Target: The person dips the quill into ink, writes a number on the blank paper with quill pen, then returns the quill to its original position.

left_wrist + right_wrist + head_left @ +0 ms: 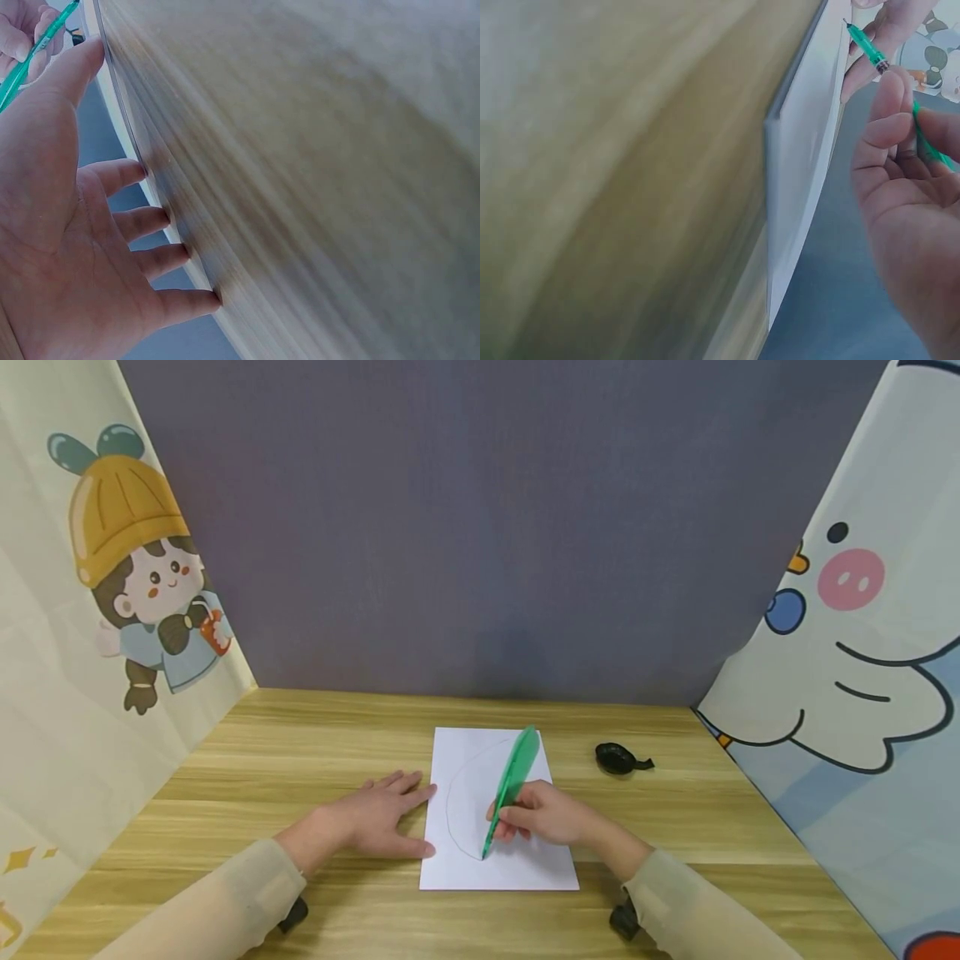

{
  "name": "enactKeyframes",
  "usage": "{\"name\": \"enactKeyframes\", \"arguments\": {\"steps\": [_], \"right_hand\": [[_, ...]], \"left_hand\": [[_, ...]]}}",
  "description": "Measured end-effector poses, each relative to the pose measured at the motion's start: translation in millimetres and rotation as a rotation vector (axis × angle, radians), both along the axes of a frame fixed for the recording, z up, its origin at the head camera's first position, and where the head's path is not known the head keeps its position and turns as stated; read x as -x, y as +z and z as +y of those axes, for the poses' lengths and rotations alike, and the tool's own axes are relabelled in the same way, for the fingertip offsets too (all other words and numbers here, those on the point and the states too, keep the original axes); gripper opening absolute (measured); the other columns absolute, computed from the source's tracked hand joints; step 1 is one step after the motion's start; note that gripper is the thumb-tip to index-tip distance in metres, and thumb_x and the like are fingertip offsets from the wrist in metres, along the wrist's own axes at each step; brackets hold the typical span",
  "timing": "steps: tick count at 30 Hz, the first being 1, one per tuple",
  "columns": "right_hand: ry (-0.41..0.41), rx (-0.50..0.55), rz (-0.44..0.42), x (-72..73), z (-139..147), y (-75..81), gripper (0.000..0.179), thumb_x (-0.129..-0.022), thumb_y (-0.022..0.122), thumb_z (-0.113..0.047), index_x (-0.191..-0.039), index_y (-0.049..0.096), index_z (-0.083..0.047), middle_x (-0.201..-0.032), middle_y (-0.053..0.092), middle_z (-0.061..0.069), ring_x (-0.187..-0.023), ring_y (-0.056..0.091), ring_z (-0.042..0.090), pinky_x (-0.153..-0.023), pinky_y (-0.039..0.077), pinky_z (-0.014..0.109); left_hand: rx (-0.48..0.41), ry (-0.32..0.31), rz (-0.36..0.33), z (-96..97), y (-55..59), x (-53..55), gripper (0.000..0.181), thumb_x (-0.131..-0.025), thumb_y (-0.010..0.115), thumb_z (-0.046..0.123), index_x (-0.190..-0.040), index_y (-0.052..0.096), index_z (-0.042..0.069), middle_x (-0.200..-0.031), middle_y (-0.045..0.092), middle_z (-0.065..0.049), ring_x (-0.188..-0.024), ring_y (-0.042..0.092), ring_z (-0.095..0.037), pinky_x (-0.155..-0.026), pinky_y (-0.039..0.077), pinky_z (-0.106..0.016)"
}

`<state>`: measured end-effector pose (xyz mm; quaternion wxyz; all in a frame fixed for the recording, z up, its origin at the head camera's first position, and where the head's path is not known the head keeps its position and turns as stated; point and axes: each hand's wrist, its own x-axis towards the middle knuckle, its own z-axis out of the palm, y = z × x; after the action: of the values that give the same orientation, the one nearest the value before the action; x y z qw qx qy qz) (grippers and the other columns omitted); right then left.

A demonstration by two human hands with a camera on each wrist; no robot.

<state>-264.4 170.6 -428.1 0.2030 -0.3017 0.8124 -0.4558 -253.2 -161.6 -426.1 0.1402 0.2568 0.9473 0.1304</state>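
Note:
A green feather-shaped pen [519, 764] is pinched between the thumb and fingers of my right hand [546, 814], its tip down on a sheet of white paper [510, 875]. From the tip a thin curved line [447, 802] bows out to the left and runs up to the top of the sheet, passing behind the feather. My left hand [381, 818] lies spread on the table, with fingertips and thumb at the sheet's left edge. In the right wrist view the pen's narrow point [847, 24] juts out past the curled fingers.
To the right of the paper lies a small black oval object [617, 759] with a short tail; its kind I cannot tell. The wooden table [337, 735] meets a dark grey panel [480, 527] at the back. Printed cartoon sheets [45, 652] flank both sides.

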Motion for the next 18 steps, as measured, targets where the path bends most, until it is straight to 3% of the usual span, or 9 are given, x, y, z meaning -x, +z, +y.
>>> {"name": "enactKeyframes", "arguments": {"steps": [18], "right_hand": [[-0.009, -0.009, -0.016, -1.4, 22, 0.1, 0.029, -0.114, 0.057, -0.014, -0.121, 0.076, 0.005, -0.098, 0.081, 0.018, -0.081, 0.067, 0.017, -0.068, 0.054, 0.023]], "left_hand": [[0.003, -0.001, 0.003, -0.7, 0.3, -1.4, 0.102, -0.094, 0.068, 0.078, -0.174, 0.036, 0.024, -0.183, 0.023, -0.014, -0.170, 0.020, -0.044, -0.132, 0.021, -0.074]]}}
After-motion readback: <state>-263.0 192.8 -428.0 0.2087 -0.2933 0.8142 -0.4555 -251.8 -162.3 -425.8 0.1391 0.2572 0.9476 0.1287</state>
